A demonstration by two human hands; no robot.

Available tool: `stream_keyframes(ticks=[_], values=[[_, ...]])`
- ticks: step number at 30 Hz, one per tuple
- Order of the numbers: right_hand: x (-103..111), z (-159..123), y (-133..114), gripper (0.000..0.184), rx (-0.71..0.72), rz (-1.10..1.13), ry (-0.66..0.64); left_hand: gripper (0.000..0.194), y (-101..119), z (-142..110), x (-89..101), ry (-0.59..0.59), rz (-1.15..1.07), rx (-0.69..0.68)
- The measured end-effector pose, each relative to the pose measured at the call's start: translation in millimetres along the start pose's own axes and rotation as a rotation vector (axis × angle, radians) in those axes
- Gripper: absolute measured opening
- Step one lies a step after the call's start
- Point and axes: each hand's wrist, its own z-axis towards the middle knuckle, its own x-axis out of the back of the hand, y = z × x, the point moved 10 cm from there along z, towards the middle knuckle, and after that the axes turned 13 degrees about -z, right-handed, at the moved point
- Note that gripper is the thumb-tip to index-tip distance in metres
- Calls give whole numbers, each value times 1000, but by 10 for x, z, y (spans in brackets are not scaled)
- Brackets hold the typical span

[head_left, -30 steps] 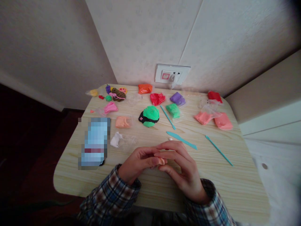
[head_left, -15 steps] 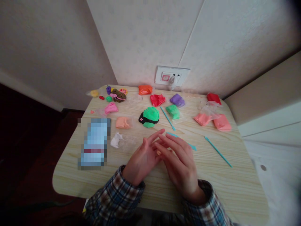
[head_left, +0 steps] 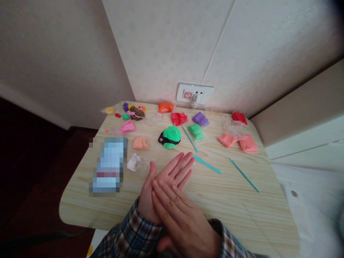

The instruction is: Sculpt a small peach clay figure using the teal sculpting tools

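My left hand (head_left: 170, 176) is turned palm up above the near part of the table, its fingers stretched out toward the upper right and its thumb raised. Flat across its palm lies my right hand (head_left: 185, 216), fingers extended and close together. Whether anything is pressed between the two palms is hidden. Beyond the fingertips sits a small green clay cap (head_left: 172, 137) with a black brim and a pink bow. A flat blue modelling knife (head_left: 207, 165) lies just right of my left fingertips.
Two thin blue tools (head_left: 190, 139) (head_left: 244, 175) lie on the wooden table (head_left: 242, 215). Bags of clay stand around: white (head_left: 133, 162), peach (head_left: 141, 142), green (head_left: 196, 132), purple (head_left: 200, 119) and coral (head_left: 248, 144). A blurred-out phone-like object (head_left: 109, 165) is at left. Small clay figures (head_left: 137, 113) sit at the back left.
My hands have gone from touching at the fingertips, with a tiny peach-coloured bit there, to lying palm against palm. My right hand has moved down and left onto my left palm.
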Motion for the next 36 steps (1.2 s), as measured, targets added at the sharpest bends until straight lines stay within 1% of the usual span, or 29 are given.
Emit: stream_keyframes(ticks=[1, 2, 3, 4, 6, 7, 8, 9, 10, 11, 13, 15, 17, 19, 21, 22, 24, 25, 26, 27, 29, 30, 31, 33, 34, 35, 36], values=[[36, -12, 28, 70, -33, -13, 27, 77, -44, 8, -15, -7, -7, 50], [42, -25, 61, 64, -65, -28, 23, 76, -60, 18, -26, -5, 0, 72], [48, -42, 124, 64, -120, -45, 17, 76, -51, 29, 0, 37, 18, 67], [49, -57, 161, 63, -146, -51, 7, 78, -31, 36, 26, 78, 47, 51], [44, -67, 107, 61, -72, -5, -13, 79, 44, 40, 38, 113, 100, -23], [44, -72, 62, 62, -20, 25, -21, 78, 24, 39, 30, 106, 111, -7], [76, -78, 47, 63, 3, 47, 4, 76, -19, 35, 18, 91, 111, 31], [84, -85, 80, 62, -21, 45, 7, 75, -87, 26, 6, 72, 102, 93], [116, -96, 146, 60, -76, 26, 34, 74, -102, 20, 0, 62, 90, 103], [115, -108, 194, 58, -116, 9, 29, 74, -93, 15, 10, 69, 88, 91], [111, -123, 203, 51, -118, 16, 23, 75, -45, 12, 26, 85, 95, 36], [172, -127, 207, 38, -130, 54, 93, 70, -73, 17, 33, 93, 108, 45], [231, -139, 318, 31, -248, 117, 182, 67, -107, 17, 51, 108, 132, 58], [217, -167, 499, 27, -416, 200, 223, 64, -92, -7, 88, 139, 213, 43], [138, -189, 650, 19, -525, 256, 203, 58, 13, -66, 128, 176, 393, -21], [90, -192, 703, 16, -546, 264, 176, 54, 109, -107, 130, 188, 527, -85], [14, -202, 783, 12, -559, 236, 130, 47, 348, -215, 85, 209, 837, -272], [-21, -209, 810, 12, -559, 216, 107, 44, 418, -262, 56, 214, 1000, -332], [-44, -216, 825, 12, -555, 193, 91, 41, 447, -293, 67, 236, 1135, -342], [-62, -222, 825, 12, -548, 171, 76, 39, 445, -309, 70, 235, 1264, -338], [-73, -234, 770, 13, -521, 139, 58, 41, 394, -331, 29, 163, 1529, -356], [-60, -246, 718, 14, -507, 129, 61, 45, 337, -347, 0, 96, 1658, -370], [-47, -265, 651, 15, -493, 125, 62, 52, 270, -373, -17, 20, 1765, -381], [-26, -328, 490, 21, -475, 135, 70, 76, 123, -457, -12, -136, 1941, -392], [-51, -362, 392, 25, -458, 144, 44, 83, 35, -507, 15, -220, 2030, -376], [-72, -388, 270, 28, -413, 140, 26, 87, -18, -561, 44, -275, 2096, -377], [-83, -403, 119, 31, -330, 112, 18, 90, -35, -606, 79, -290, 2147, -385]])
